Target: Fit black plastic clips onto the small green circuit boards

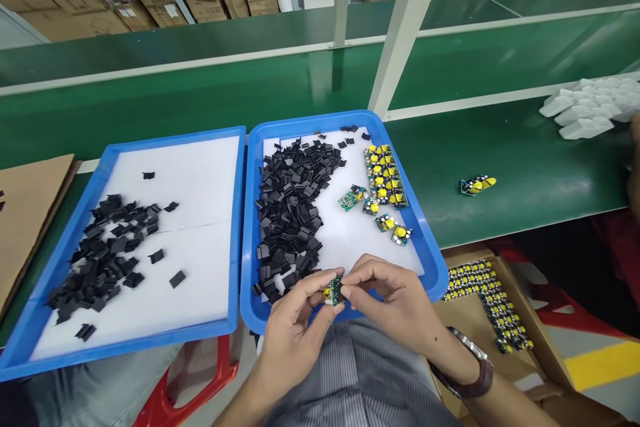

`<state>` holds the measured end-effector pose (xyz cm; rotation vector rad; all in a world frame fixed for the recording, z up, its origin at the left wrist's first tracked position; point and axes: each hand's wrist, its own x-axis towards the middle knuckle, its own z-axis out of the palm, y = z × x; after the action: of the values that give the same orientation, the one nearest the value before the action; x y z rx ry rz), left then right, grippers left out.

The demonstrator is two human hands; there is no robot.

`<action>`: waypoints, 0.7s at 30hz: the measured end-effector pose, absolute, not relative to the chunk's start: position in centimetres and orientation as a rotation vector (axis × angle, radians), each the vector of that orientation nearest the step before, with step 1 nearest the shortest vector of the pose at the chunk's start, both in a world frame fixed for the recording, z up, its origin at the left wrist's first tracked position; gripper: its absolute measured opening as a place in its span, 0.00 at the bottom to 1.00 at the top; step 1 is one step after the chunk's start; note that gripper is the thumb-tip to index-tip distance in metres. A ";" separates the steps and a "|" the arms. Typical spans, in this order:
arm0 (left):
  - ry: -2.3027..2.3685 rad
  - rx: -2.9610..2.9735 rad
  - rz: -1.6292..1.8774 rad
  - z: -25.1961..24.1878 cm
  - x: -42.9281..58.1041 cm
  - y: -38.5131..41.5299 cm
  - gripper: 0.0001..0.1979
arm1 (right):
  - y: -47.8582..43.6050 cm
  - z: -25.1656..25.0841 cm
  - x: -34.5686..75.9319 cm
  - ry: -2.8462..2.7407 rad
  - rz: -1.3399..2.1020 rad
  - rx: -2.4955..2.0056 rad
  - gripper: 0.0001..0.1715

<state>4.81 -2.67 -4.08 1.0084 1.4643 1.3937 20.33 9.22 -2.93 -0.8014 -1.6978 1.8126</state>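
Note:
My left hand (305, 320) pinches a small green circuit board (335, 290) by its left side, above the near edge of the right blue tray (435, 267). A bit of yellow shows behind the board at the left fingertips. My right hand (390, 293), with a watch on its wrist, has thumb and forefinger closed on the board's right edge; any small part between these fingertips is hidden. In that tray lie a heap of small folded black pieces (290, 213), a block of boards with yellow parts (384, 175) and several loose boards (401, 235).
The left blue tray (234, 247) holds more black pieces (107, 247). One board (477, 185) lies on the green bench (430, 147), with white housings (590, 107) at far right. Below right stands a carton (465, 327) of boards. A post (405, 27) rises behind.

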 end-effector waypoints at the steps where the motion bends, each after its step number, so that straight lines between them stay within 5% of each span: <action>1: 1.479 1.022 1.388 -4.1 4.8 -2.6 0.21 | 9.2 -2.8 20.4 -1.720 1.798 -0.796 0.06; 21: 1.645 1.463 1.355 -4.7 4.3 -2.6 0.21 | 10.1 -3.0 19.9 -1.783 1.931 -0.801 0.05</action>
<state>4.30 -2.59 -4.67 1.4625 1.6449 1.3553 19.90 10.07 -3.02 -0.8006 -1.7833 1.9308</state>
